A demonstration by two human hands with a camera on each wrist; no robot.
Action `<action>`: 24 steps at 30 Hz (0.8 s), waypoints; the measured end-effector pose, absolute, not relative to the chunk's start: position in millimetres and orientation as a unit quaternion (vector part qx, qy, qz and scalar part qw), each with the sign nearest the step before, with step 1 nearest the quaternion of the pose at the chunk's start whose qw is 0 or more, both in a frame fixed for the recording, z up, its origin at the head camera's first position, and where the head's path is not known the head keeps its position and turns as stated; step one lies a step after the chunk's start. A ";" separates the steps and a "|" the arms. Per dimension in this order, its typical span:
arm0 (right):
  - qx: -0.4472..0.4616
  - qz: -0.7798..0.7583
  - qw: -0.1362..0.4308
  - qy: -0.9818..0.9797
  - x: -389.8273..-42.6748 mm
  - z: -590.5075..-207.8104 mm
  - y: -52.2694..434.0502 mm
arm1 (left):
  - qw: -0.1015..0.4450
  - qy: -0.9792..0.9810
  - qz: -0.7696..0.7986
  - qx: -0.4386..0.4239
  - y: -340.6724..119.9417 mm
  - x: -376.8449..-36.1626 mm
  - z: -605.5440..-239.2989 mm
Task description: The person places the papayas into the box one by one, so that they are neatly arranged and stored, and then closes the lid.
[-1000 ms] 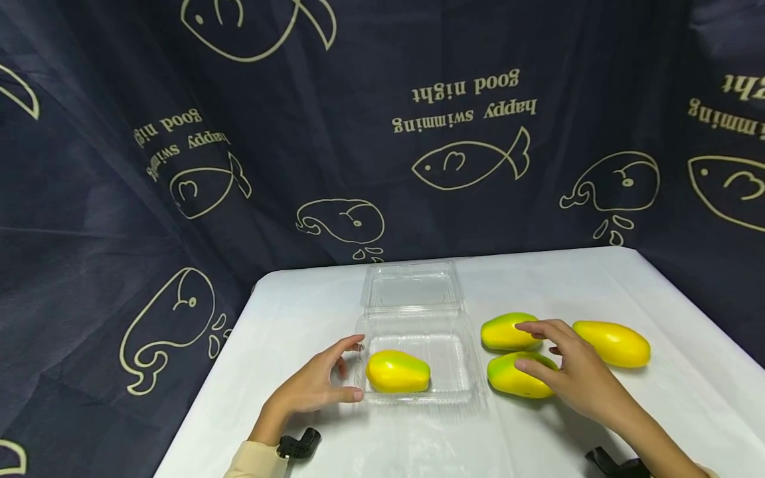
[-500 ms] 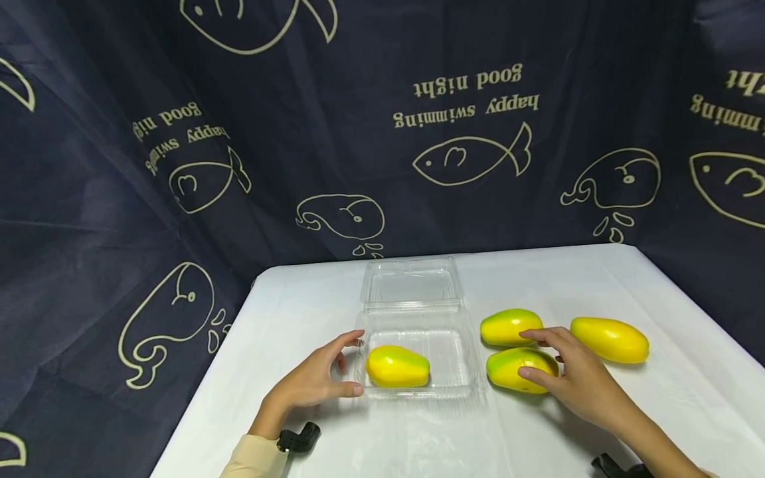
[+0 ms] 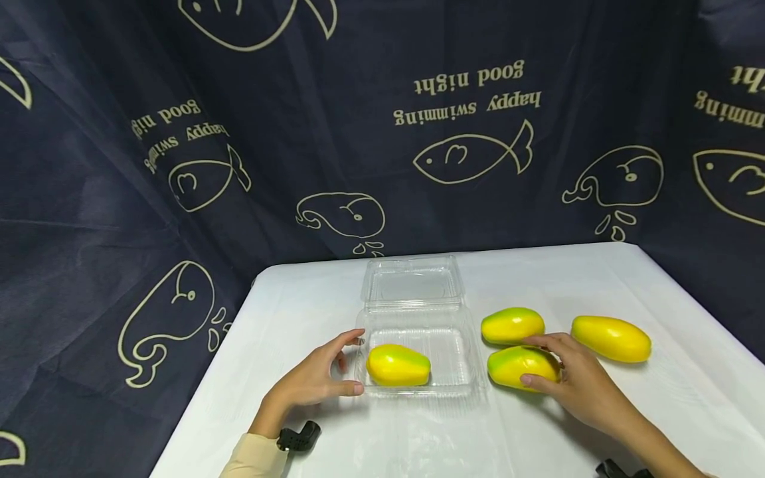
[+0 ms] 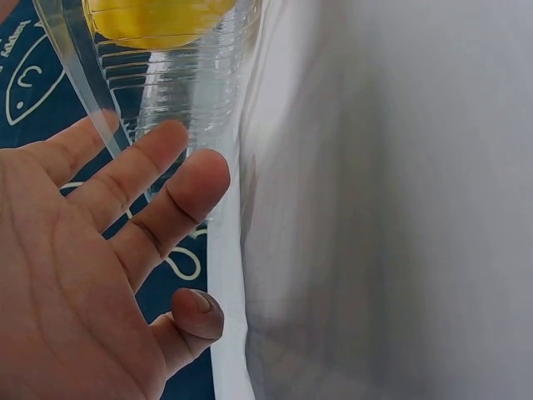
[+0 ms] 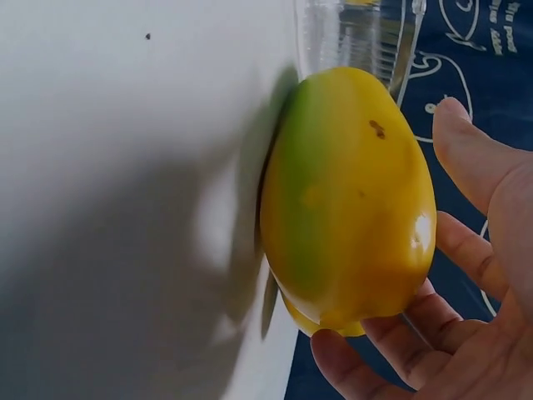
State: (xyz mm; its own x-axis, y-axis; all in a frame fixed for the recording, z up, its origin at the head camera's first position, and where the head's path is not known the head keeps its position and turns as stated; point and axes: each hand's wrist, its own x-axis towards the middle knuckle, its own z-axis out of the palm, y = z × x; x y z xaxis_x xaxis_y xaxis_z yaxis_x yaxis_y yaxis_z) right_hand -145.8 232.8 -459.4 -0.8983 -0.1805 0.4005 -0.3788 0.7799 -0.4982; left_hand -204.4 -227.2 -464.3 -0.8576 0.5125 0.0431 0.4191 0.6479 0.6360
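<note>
1. The right hand (image 3: pixel 576 384) is curling its thumb and fingers round the nearest mango (image 3: pixel 521 366), which is lying on the white table (image 3: pixel 597 279) just right of the clear clamshell box (image 3: pixel 418 382); the right wrist view shows the fingertips (image 5: pixel 333 348) wrapping under that fruit's yellow end.
2. The left hand (image 3: pixel 313 380) is resting on the table against the box's left wall, fingers relaxed and only slightly bent, gripping nothing; in the left wrist view its fingers (image 4: pixel 179 196) are lying along the ribbed clear plastic.
3. Inside the box's tray, a second yellow-green mango (image 3: pixel 398 365) is lying on its side toward the left.
4. The box's lid (image 3: pixel 412 282) is lying open flat behind the tray.
5. Another mango (image 3: pixel 512 325) is sitting just behind the gripped one, nearly touching it.
6. A fourth, all-yellow mango (image 3: pixel 611 338) is lying further right, apart from the others.
7. A dark blue cloth (image 3: pixel 119 166) printed with fish and whales is hanging behind and beside the table.
</note>
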 end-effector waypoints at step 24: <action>0.129 0.298 0.134 -0.936 -149.7 -463.3 234.2 | 0.071 0.906 0.331 0.254 -227.2 -204.6 -463.9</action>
